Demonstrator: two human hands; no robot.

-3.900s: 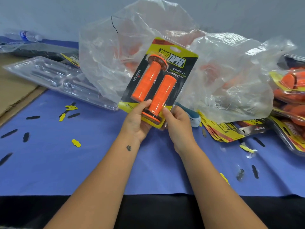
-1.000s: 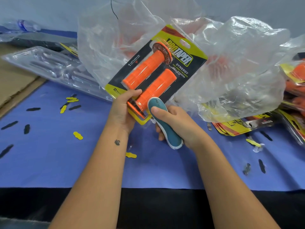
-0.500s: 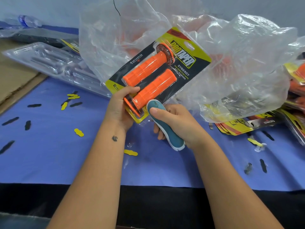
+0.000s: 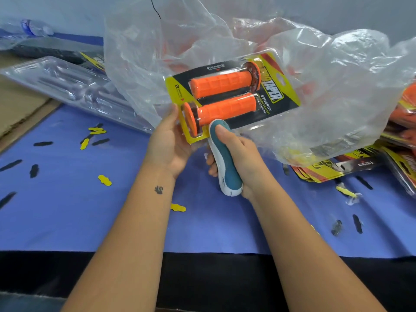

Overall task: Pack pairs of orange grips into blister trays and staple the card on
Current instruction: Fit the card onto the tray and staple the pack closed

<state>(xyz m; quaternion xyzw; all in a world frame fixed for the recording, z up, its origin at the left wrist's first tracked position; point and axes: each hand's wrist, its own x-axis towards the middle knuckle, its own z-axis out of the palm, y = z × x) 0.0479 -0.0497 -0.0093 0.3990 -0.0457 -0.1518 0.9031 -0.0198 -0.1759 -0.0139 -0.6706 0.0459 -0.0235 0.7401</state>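
Observation:
A blister pack with a yellow-and-black card holds two orange grips lying nearly level, above the blue table cover. My left hand grips the pack's left end, thumb on its front edge. My right hand is wrapped round a teal-and-white stapler, thumb on top. The stapler's nose sits on the pack's lower edge beside the lower grip's flange.
A big clear plastic bag with more orange grips fills the back. Empty clear blister trays lie at the left, printed cards and finished packs at the right. Yellow and black punch scraps dot the cover. Cardboard lies far left.
The pack has turned clockwise from steeply tilted to almost level. My right hand took up the stapler earlier and its nose now sits further along the pack's lower edge.

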